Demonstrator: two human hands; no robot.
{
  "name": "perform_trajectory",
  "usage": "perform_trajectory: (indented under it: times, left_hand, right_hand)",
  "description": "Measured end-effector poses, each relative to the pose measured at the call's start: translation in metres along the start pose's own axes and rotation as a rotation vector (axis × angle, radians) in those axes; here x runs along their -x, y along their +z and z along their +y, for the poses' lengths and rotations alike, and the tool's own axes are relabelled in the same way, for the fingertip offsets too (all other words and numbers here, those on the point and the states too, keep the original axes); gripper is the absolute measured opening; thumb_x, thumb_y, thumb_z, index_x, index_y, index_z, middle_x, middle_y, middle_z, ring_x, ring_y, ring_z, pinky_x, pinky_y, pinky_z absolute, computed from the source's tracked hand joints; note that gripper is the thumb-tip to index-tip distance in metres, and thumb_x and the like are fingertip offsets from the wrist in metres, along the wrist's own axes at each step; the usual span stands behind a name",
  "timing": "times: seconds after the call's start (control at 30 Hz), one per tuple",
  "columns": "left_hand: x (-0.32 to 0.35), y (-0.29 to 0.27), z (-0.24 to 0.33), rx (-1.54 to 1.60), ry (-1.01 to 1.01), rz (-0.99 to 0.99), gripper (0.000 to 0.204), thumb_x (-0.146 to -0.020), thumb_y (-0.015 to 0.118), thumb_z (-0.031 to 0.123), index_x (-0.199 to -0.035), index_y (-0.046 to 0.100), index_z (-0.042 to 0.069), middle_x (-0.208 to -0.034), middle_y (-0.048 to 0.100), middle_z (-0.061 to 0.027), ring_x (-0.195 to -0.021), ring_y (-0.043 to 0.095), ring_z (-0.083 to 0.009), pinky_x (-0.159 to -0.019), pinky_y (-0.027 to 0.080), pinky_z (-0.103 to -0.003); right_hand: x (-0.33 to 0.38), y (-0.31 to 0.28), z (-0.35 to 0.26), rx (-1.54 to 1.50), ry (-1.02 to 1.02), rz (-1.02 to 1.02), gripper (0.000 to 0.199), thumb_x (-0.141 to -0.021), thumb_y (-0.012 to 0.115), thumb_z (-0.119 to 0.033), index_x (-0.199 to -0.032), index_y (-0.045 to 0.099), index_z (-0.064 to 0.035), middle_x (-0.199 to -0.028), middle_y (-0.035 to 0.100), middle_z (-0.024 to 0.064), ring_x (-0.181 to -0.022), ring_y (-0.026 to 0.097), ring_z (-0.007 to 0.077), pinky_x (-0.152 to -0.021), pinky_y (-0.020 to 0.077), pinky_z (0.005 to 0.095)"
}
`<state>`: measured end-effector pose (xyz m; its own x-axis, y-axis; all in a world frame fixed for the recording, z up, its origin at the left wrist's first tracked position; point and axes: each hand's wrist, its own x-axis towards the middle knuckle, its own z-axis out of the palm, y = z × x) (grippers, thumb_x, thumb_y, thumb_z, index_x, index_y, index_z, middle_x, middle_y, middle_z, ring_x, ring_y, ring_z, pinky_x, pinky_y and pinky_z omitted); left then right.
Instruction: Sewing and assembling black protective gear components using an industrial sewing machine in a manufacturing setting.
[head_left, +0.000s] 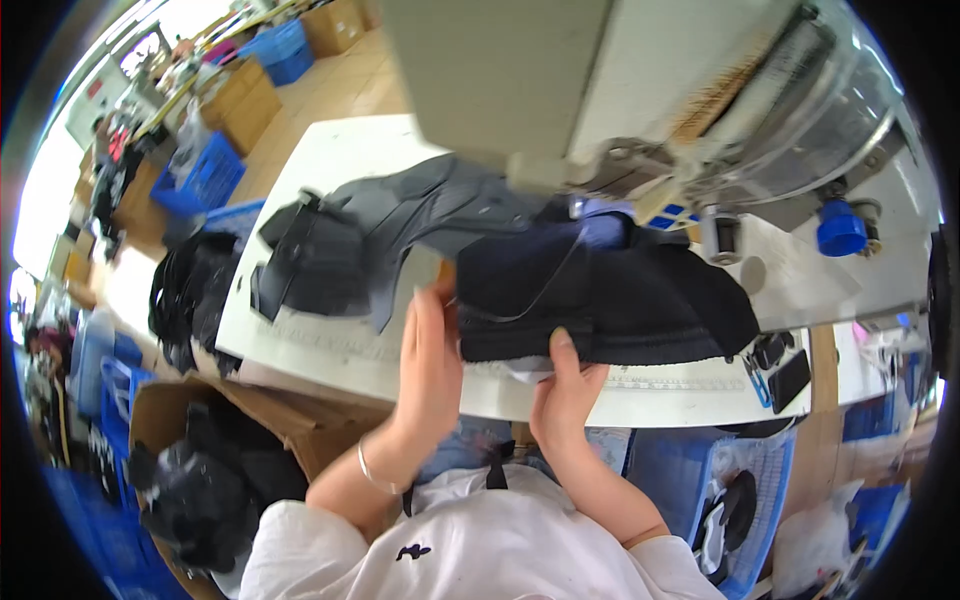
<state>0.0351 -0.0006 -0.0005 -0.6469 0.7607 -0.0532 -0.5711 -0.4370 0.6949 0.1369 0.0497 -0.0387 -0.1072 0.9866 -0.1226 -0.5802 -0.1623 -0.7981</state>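
Note:
A black sewn fabric piece [650,305] with a curved outer edge is held up over the white table, below the sewing machine head. A thin loose thread curves across its left part. My right hand [568,395] grips its lower edge, thumb on top and fingers underneath, mostly hidden. At the piece's left end, my left hand [432,350] is upright with its fingers close together, pinching the edge; the fingertips are partly hidden. Behind it, dark grey fabric pieces [430,205] lie in a pile on the table, with a black bundle [318,262] at the left.
The sewing machine [500,70] overhangs the white table [330,150]. Black small tools [785,375] lie at the table's right edge. A cardboard box [300,410] of black pieces stands at lower left, a blue crate [775,500] at lower right. More crates and boxes stand farther left.

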Motion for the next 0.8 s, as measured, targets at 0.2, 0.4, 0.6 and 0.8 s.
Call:
perform_trajectory:
  times: [0.2, 0.4, 0.6, 0.8]
  left_hand:
    - [-0.059, -0.002, 0.049, -0.383, -0.084, -0.193, 0.030, -0.083, 0.064, 0.005, -0.112, 0.063, 0.000, -0.105, 0.066, -0.0073, -0.097, 0.061, -0.0173, -0.089, 0.048, -0.033]
    - [-0.063, -0.080, 0.235, -1.014, 0.145, 0.056, 0.035, -0.076, 0.073, 0.014, -0.107, 0.066, 0.001, -0.098, 0.069, -0.0087, -0.087, 0.064, -0.0182, -0.081, 0.052, -0.033]
    - [0.117, -0.119, 0.419, -1.263, 0.582, 0.515, 0.053, -0.078, 0.071, 0.015, -0.123, 0.051, -0.006, -0.111, 0.062, -0.0113, -0.095, 0.062, -0.0194, -0.083, 0.052, -0.032]
    - [0.357, -0.313, 0.451, -1.202, -0.231, 1.134, 0.052, -0.082, 0.070, 0.032, -0.124, 0.058, 0.004, -0.112, 0.064, -0.0109, -0.109, 0.058, -0.0164, -0.096, 0.044, -0.036]
  right_hand:
    - [0.025, -0.006, 0.024, 0.079, 0.186, -0.206, 0.052, -0.084, 0.063, 0.002, -0.131, 0.041, 0.0006, -0.128, 0.050, 0.0077, -0.112, 0.050, 0.0148, -0.094, 0.0396, 0.0273]
    - [0.065, -0.011, 0.032, 0.426, 0.394, -0.894, 0.073, -0.085, 0.059, 0.001, -0.147, 0.021, -0.0052, -0.127, 0.048, 0.0138, -0.120, 0.047, 0.0248, -0.096, 0.0413, 0.0308]
    - [0.064, -0.007, 0.031, 0.567, 0.430, -1.132, 0.064, -0.088, 0.054, 0.000, -0.146, 0.028, -0.0062, -0.106, 0.061, 0.0092, -0.097, 0.057, 0.0152, -0.085, 0.0480, 0.0284]
    - [0.071, -0.011, 0.045, 0.542, 0.555, -1.154, 0.054, -0.089, 0.055, -0.003, -0.140, 0.038, -0.0026, -0.102, 0.061, 0.0082, -0.091, 0.056, 0.0122, -0.082, 0.0463, 0.0253]
